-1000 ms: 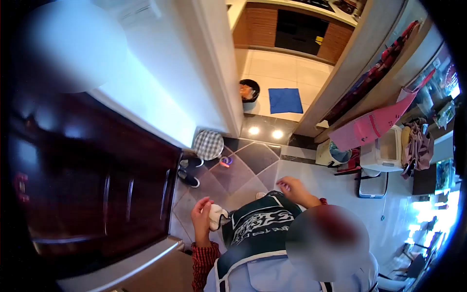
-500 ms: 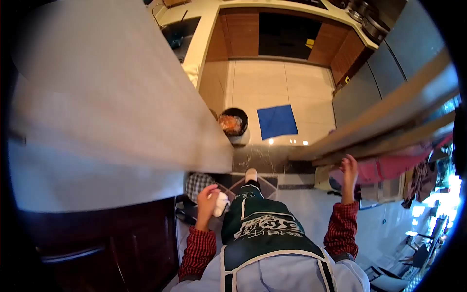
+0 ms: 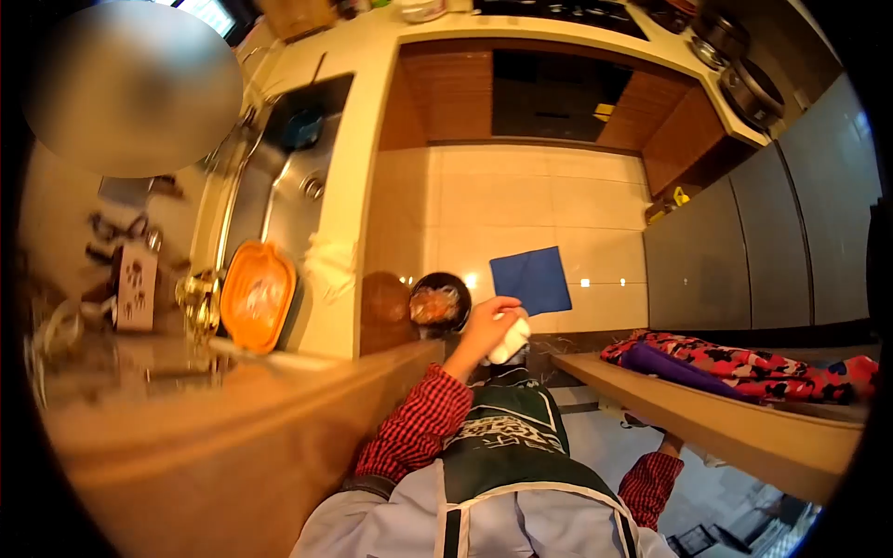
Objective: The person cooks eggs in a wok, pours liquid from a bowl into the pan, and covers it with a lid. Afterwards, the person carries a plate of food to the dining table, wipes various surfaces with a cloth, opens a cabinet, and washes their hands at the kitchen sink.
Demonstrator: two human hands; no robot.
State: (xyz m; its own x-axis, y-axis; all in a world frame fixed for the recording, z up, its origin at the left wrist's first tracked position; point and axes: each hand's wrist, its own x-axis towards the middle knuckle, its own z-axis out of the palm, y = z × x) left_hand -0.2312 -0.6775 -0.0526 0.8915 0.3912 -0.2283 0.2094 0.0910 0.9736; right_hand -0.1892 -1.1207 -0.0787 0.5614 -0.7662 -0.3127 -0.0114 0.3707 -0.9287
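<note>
White bundle, 1 pc, soft & crumpled, is in my L hand, out over the dark threshold strip. L hand is part-closed: fingers bent over the bundle's near-L side, pressing on it; can't tell where the thumb sits. R hand is low on the R side, mostly behind the wooden door edge, so can't say if it's spread or pinching, or what it touches.

Count: 2 red-and-black checked sleeves, 1 per arm; 1 dk green apron w/ white print. Nr the L hand, 1 black bin w/ rubbish in it, just L of the fingers; 1 blue mat flat on the tiles, beyond the hand. Far L: 1 orange basin at the near end of 1 steel sink; 1 pale cloth over the counter edge. Upper R: at least 2 pots on the worktop. Mid R: 1 red floral fabric w/ a purple piece alongside.
</note>
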